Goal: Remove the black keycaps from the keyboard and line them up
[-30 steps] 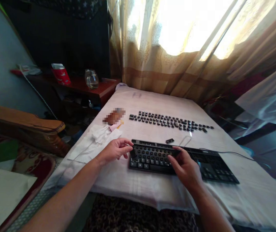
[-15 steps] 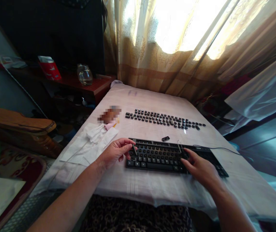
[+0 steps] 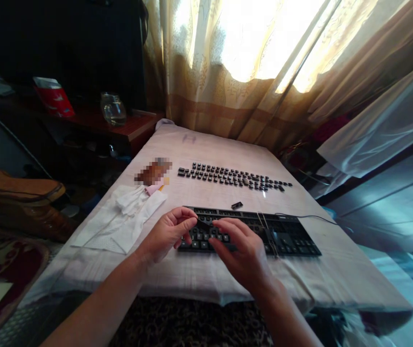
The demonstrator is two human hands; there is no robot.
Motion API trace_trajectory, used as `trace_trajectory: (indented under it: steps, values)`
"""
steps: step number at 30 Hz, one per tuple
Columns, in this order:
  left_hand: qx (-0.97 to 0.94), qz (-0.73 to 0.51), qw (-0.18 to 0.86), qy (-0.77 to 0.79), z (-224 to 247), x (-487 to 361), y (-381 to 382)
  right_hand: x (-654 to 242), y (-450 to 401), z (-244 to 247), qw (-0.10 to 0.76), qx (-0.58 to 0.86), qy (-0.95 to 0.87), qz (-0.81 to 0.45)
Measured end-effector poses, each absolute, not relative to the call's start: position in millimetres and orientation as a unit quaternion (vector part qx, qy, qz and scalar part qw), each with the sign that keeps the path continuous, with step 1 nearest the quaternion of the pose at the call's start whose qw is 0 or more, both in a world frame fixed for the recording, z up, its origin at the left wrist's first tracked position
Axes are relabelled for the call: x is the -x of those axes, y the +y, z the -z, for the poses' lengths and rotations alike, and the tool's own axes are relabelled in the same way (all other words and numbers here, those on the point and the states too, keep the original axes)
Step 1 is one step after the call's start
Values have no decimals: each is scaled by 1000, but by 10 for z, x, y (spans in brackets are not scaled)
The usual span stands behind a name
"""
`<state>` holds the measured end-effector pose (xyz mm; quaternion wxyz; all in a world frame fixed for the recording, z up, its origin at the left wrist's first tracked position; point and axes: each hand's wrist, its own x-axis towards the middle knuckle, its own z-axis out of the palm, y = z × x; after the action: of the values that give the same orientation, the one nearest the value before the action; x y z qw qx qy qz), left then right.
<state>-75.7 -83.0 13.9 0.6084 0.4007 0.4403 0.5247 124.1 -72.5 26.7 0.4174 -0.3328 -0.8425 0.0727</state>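
Note:
A black keyboard [image 3: 289, 236] with many of its keycaps off lies across the near part of the table, partly behind my hands. My left hand [image 3: 165, 233] pinches a long black keycap [image 3: 203, 225] above the keyboard's left end. Close to that keycap's right end is my right hand [image 3: 244, 250], its thumb and fingers apart; whether a fingertip touches the keycap I cannot tell. A wire keycap puller [image 3: 268, 236] rests on the keyboard to the right of my right hand. Just behind the keyboard lies another black keycap [image 3: 237, 205].
Rows of loose keycaps [image 3: 224, 175] lie farther back on the white tablecloth [image 3: 213, 142]. White tissues [image 3: 119, 217] and a blurred brown object [image 3: 152, 172] are on the left. A cable [image 3: 311, 217] runs right. A glass jar [image 3: 113, 110] stands on the cabinet.
My right hand has let go of the keycap puller, which now lies on the keyboard, and has moved left to the keycap in my left hand. The whole view has shifted slightly.

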Motion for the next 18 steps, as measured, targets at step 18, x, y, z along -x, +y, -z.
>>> trace_trajectory:
  steps: [18]
  values:
    - [-461, -463, 582, 484, -241, 604, -914, -1129, -777, -186, 492, 344, -791, -118]
